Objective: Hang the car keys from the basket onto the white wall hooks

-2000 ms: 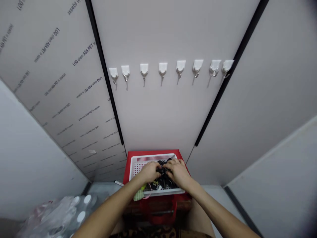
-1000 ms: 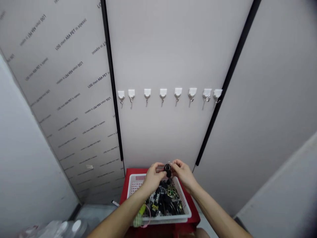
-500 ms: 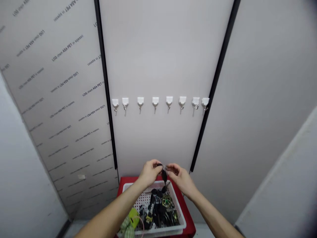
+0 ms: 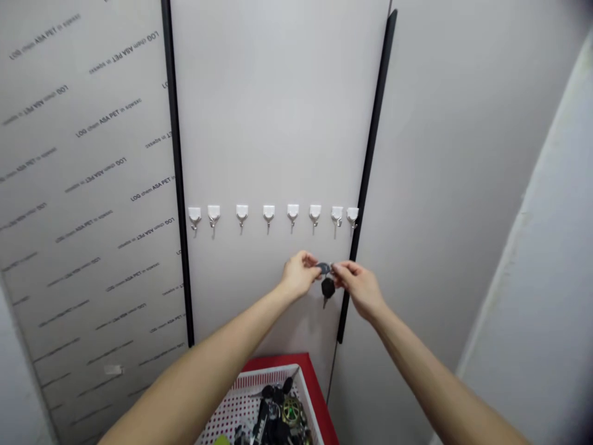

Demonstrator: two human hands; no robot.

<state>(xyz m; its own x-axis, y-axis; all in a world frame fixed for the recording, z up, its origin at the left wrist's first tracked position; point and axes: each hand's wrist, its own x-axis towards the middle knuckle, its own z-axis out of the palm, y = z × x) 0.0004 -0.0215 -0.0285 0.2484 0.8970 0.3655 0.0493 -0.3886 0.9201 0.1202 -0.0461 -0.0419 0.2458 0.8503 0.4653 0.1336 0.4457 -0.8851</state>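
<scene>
A small bunch of keys (image 4: 328, 288) with black heads hangs between my hands, in front of the pale panel and below a row of hooks. My left hand (image 4: 300, 274) pinches the dark head of one key at the bunch's left side. From the right, my right hand (image 4: 360, 285) closes its thumb and fingers on the ring end of the bunch. One black-headed key dangles blade-down under the fingers. Several white adhesive hooks (image 4: 269, 213) with metal prongs line the panel above my hands, and nothing hangs on them.
Below my hands, a white plastic basket (image 4: 303, 395) full of keys and keychains stands on a red surface (image 4: 319, 408). Black vertical strips (image 4: 178, 185) edge the panel on both sides. The left wall (image 4: 92, 204) carries repeated printed lettering.
Both my hands have risen away from the basket towards the hooks, carrying the keys. The view has shifted, so the hooks sit lower and further left.
</scene>
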